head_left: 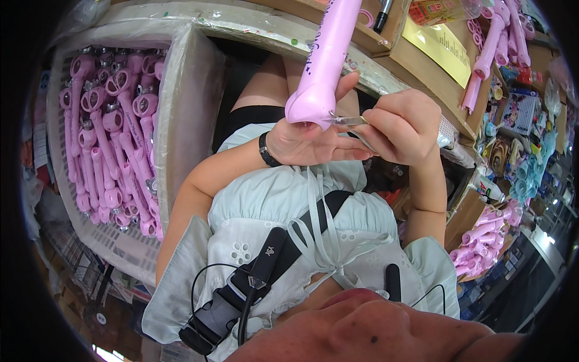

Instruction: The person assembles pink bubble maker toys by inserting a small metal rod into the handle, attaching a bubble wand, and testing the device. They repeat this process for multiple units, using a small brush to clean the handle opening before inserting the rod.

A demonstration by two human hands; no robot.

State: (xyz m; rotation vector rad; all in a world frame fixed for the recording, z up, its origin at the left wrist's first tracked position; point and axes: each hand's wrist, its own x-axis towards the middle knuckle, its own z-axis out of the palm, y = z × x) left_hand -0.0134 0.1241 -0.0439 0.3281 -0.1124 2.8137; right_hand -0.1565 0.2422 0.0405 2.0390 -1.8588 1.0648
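A pink plastic wand (325, 63) with dark printing on its side stands tilted in front of me, its wider, rounded end toward my body and its far end cut off by the top of the picture. My left hand (301, 146) holds that wide end from below, with the thumb behind it and the other fingers stretched to the right. Closed in a pinch, my right hand (403, 128) grips a small flat metal tool (351, 120), perhaps tweezers. The tool's tip meets the rim of the wand's wide end, where a small metal bit (332, 113) shows.
At left, a pale plastic basket (181, 114) holds many pink wands (114, 139). A wooden bench (416, 66) with a yellow sheet (440, 51) and a black marker (382, 17) runs along the upper right. More pink parts (485, 241) are piled at far right, near light-blue parts (531, 175).
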